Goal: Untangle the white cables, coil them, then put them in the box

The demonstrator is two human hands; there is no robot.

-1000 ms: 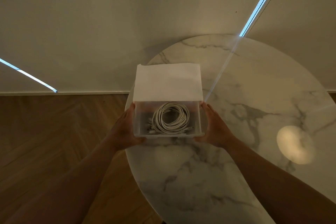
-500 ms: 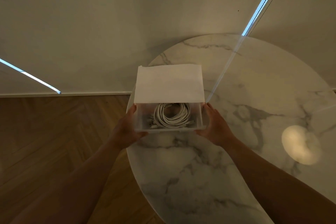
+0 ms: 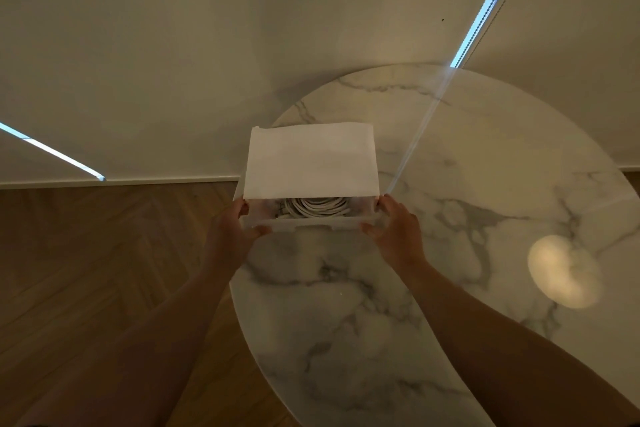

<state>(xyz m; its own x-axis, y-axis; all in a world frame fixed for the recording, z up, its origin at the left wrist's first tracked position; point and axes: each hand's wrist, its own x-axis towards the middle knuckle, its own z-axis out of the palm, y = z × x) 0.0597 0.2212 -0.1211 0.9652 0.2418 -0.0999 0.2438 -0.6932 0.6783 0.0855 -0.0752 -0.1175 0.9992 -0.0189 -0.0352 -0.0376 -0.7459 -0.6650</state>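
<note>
Nearest to us, two bare forearms [image 3: 491, 340] reach forward over the near edge of the marble counter [image 3: 346, 340], with wooden floor [image 3: 104, 270] to its left. At their ends the left hand [image 3: 233, 236] and the right hand [image 3: 396, 236] each take one end of the box [image 3: 304, 224]. The left grip is curled round the near left corner with the thumb on the front wall. The right grip pinches the near right corner in the same manner. The box is clear plastic and sits at the far left part of the counter. We cannot confirm whether it rests there or is held just above. Inside it the white cables [image 3: 313, 207] lie coiled, and only the near arc of the coil shows. A white cover [image 3: 310, 159] overlies the far portion of the box, and we cannot tell whether it is a lid or a sleeve. We judge the box light, thin-walled and smooth, liable to flex or slip under a hard squeeze. Both ends, low down, are the sound places to take hold. We expect the cables to be soft and springy, so the box should be kept level or the coil may loosen. Beyond stands a pale wall [image 3: 173, 45].
</note>
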